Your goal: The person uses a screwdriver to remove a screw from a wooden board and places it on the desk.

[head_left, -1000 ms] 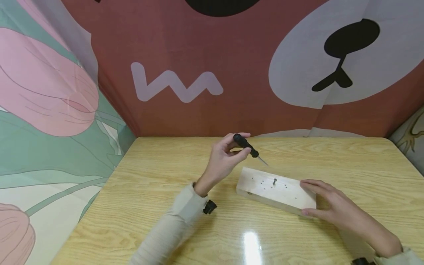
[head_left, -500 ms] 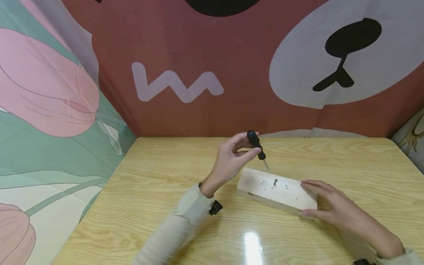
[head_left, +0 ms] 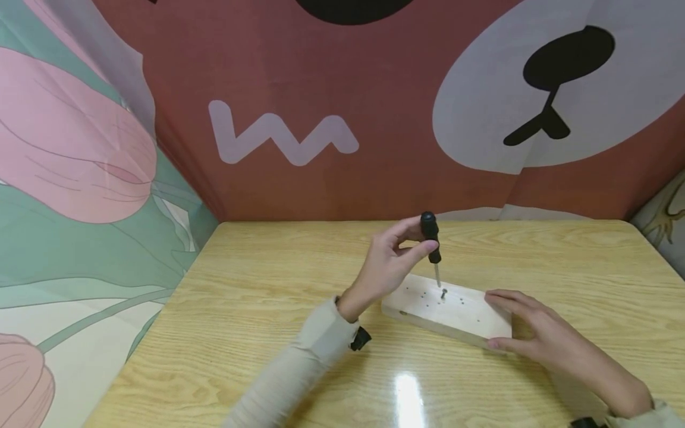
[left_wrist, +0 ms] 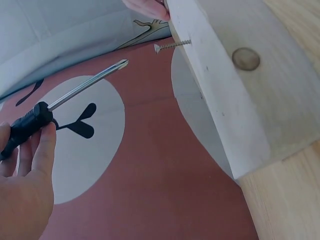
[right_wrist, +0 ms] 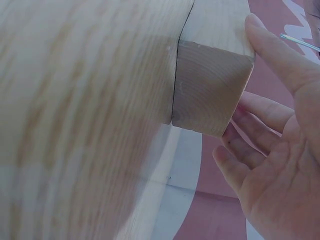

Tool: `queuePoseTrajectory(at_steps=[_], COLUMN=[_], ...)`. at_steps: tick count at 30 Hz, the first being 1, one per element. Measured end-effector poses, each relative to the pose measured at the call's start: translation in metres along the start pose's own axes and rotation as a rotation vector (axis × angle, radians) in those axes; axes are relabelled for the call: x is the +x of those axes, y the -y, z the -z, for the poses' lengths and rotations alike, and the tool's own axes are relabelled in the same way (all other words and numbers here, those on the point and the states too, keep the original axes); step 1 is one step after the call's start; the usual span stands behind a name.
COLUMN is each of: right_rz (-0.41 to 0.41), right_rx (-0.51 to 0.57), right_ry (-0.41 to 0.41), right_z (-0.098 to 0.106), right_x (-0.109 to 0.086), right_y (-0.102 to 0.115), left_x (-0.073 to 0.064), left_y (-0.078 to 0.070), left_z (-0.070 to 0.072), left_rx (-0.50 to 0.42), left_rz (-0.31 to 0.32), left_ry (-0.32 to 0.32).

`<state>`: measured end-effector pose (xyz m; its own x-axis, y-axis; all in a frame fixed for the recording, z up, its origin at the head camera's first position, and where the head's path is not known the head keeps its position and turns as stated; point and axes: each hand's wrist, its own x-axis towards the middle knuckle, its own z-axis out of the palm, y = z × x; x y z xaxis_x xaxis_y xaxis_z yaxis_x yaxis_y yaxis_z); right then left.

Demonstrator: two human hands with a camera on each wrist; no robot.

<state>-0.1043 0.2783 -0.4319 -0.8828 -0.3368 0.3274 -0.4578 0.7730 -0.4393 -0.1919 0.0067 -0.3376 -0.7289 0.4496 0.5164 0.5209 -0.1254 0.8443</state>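
My left hand (head_left: 386, 261) pinches the black handle of a screwdriver (head_left: 430, 232) between thumb and fingers, its shaft angled down. A screw (head_left: 443, 293) stands partly sunk in the top of a pale wooden block (head_left: 417, 306) with several small holes. In the left wrist view the screwdriver's cross tip (left_wrist: 122, 63) is apart from the screw head (left_wrist: 157, 48). At the block's right end my right hand (head_left: 546, 330) grips it, thumb on the near side and fingers on the far side. The right wrist view shows the block's end face (right_wrist: 212, 87) beside that hand.
The block lies on a wood-grain table (head_left: 257, 279). Behind the table's far edge hangs a red cloth backdrop (head_left: 299, 196) with a printed animal face. A flowered cloth (head_left: 107, 249) covers the left side. Black wrist cameras (head_left: 361, 339) sit on the sleeves.
My left hand has moved right with the screwdriver, bringing it from left of the screw to just above it. The screwdriver has turned more upright. The right hand and block have stayed put.
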Motion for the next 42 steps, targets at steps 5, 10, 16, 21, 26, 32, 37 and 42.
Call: queuePoseTrajectory(at_steps=[5,10,16,21,26,32,37,42], right_rz=[0.016,0.015,0.017,0.028,0.021,0.000,0.007,0.006], right_rx=[0.025,0.019,0.012,0.022,0.021,0.014,0.018,0.035], right_ry=[-0.014,-0.014,-0.011,-0.018,-0.019,0.002,-0.010,-0.008], right_z=[0.000,0.001,0.001,0.001,0.001,0.002,0.002,0.002], right_x=[0.001,0.002,0.002,0.002,0.001,0.001,0.001,0.002], right_y=[0.000,0.001,0.001,0.001,0.003,0.004,0.004,0.005], left_x=[0.001,0.002,0.003,0.003,0.002,0.002,0.004,0.005], left_y=[0.002,0.002,0.003,0.006,0.009,0.011,0.010,0.008], left_z=[-0.006,-0.011,-0.014,-0.016,-0.017,-0.019,-0.020,-0.021], left_rx=[-0.004,0.006,0.018,0.024,0.034,0.047,0.065,0.093], left_rz=[0.017,0.024,0.032,0.038,0.023,0.028,0.038,0.046], left_ry=[0.011,0.033,0.061,0.069,0.079,0.094,0.103,0.116])
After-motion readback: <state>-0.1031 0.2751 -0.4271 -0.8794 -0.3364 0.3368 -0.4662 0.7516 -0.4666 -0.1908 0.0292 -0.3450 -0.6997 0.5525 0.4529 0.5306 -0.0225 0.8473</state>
